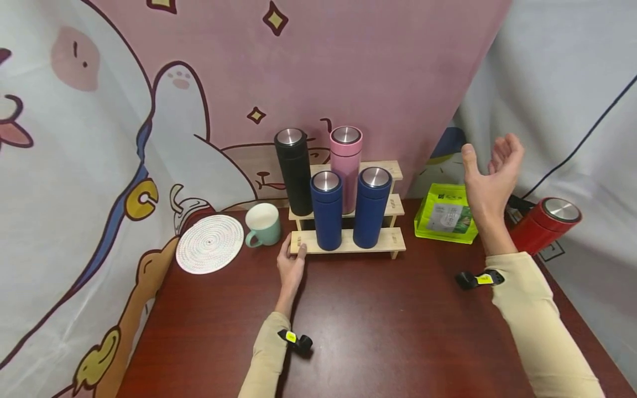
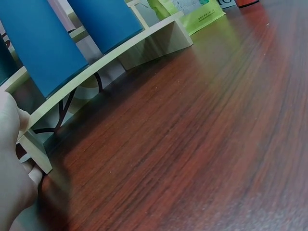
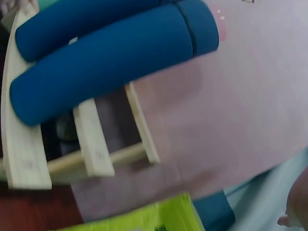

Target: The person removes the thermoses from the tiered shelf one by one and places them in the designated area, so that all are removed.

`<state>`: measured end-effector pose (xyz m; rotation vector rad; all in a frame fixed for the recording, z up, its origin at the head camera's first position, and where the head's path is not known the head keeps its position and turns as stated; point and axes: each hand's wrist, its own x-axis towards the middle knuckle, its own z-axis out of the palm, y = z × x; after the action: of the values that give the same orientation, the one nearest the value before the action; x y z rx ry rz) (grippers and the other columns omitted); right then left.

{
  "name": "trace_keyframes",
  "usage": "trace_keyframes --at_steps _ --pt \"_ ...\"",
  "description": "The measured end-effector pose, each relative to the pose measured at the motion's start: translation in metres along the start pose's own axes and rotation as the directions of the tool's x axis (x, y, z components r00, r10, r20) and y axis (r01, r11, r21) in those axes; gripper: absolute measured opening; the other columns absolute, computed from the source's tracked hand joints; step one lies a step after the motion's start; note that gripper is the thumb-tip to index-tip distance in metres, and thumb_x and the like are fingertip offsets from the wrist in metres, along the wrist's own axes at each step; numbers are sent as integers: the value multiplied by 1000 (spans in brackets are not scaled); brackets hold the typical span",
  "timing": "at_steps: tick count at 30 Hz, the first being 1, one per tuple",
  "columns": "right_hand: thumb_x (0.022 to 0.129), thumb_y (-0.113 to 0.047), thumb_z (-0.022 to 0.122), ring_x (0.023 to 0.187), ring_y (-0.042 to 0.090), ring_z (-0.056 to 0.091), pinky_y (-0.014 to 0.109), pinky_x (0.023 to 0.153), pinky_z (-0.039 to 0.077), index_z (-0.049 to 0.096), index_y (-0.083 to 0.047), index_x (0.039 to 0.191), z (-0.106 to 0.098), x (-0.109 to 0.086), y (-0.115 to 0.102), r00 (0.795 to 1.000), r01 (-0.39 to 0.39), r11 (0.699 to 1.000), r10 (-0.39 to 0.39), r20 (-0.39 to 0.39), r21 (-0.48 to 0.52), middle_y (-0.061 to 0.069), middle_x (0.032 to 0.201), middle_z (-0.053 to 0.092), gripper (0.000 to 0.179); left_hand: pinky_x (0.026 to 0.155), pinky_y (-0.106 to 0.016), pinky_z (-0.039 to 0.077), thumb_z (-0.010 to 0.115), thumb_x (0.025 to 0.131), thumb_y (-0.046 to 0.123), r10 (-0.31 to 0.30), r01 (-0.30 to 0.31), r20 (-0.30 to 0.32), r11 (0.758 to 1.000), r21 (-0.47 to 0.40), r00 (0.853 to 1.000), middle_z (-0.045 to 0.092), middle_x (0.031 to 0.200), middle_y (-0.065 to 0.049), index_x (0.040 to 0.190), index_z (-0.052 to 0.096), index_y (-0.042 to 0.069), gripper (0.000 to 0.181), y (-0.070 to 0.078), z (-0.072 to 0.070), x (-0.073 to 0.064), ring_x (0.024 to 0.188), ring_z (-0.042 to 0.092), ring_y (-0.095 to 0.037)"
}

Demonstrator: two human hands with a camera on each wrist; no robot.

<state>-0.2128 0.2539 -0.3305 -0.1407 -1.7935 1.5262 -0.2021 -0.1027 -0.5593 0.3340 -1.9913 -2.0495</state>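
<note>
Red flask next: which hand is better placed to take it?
Probably the right hand: it's empty and nearer the red flask, while the left hand grips the rack at its left end.

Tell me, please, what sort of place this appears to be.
Probably a makeshift filming corner, though I can't be certain: a cartoon backdrop rises behind the table, bottles stand on a rack, and wrist cameras are worn.
</note>
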Motion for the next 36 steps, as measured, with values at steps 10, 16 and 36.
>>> trace_keyframes --at_steps 10,16,36 --pt "94 -31 69 147 19 36 31 123 26 29 -13 156 49 -4 -22 991 23 996 -34 128 87 9 158 36 76 78 -15 50 70 93 6 17 -15 -60 999 28 998 71 120 -23 148 52 5 57 -6 2 -1 100 67 -16" --pt "93 -33 70 149 22 35 31 123 27 23 -13 159 80 -13 -41 981 33 994 -52 186 104 13 160 34 83 77 -14 50 70 93 7 9 -7 -57 999 37 998 72 118 -20 148 52 8 58 -6 2 -1 96 67 -14" --pt "87 -54 73 150 29 34 46 121 32 21 -11 161 143 -26 -57 862 28 973 93 499 -229 14 164 32 100 75 -13 48 70 93 5 15 -14 -69 1000 17 998 70 121 -25 147 53 4 57 -5 3 -1 96 66 -13"
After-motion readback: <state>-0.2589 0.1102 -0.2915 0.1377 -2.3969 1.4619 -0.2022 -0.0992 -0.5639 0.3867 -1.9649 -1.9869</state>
